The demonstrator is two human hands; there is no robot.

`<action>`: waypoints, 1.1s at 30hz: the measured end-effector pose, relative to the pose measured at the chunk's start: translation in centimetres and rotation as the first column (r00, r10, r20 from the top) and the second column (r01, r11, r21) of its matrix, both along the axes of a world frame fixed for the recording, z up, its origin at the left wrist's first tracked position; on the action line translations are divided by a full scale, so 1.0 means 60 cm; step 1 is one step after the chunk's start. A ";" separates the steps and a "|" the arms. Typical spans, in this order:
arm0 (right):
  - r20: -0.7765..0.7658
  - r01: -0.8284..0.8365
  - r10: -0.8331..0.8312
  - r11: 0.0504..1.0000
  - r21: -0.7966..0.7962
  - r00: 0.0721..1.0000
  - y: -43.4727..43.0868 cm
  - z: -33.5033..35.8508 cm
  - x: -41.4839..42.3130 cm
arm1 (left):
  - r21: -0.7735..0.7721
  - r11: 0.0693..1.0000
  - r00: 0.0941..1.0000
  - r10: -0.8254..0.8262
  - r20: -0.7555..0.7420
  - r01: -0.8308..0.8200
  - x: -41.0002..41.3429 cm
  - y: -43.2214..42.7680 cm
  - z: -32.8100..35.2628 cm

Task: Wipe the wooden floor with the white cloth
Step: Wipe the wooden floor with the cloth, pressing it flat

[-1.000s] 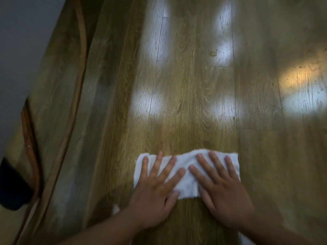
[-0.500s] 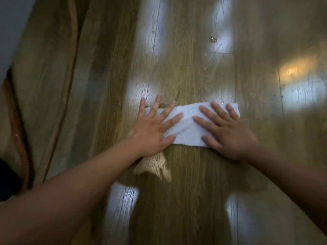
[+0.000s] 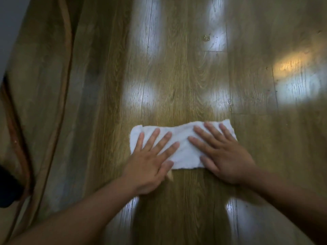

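Note:
A white cloth (image 3: 184,149) lies spread in a wide strip on the wooden floor (image 3: 185,76), just below the middle of the view. My left hand (image 3: 150,163) presses flat on its left half with the fingers spread. My right hand (image 3: 224,156) presses flat on its right half the same way. Neither hand curls around the cloth. The cloth's middle and both outer edges show between and beside the hands.
A small shiny speck (image 3: 206,38) sits on a plank far ahead. Bright light patches reflect off the floor. Along the left runs a wooden skirting with a brown trim line (image 3: 67,68), a grey wall (image 3: 10,23) above it and a dark object (image 3: 8,188) low down.
Both hands first pushed the cloth away along the planks, then drew it back toward me. It now lies between those two positions.

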State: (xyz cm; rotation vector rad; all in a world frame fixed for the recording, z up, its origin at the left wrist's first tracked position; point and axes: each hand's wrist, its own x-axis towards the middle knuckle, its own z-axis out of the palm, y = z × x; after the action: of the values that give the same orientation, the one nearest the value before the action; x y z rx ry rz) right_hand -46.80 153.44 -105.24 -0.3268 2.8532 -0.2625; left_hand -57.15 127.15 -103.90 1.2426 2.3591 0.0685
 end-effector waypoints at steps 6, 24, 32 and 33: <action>0.035 0.104 -0.108 0.991 0.086 0.994 0.054 0.009 -0.129 | -0.057 0.997 0.998 0.048 0.033 -0.046 -0.147 0.085 0.017; 0.010 -0.007 0.007 0.997 -0.071 1.000 0.048 0.007 -0.083 | -0.454 0.878 0.988 -0.134 0.071 0.152 -0.134 0.088 0.084; -0.005 0.125 -0.125 0.992 -0.003 0.992 0.041 0.008 -0.136 | -0.605 0.768 0.978 -0.149 0.147 0.208 -0.128 0.167 0.160; 0.004 0.118 -0.118 0.993 0.000 0.993 0.041 0.008 -0.134 | -0.614 0.756 0.973 -0.146 0.179 0.226 -0.127 0.159 0.171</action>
State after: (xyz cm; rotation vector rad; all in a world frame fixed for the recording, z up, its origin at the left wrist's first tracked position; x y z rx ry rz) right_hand -54.86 155.87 -104.78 -0.1570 2.8727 -0.2862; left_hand -64.75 136.67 -93.66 1.0722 1.8828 -0.6515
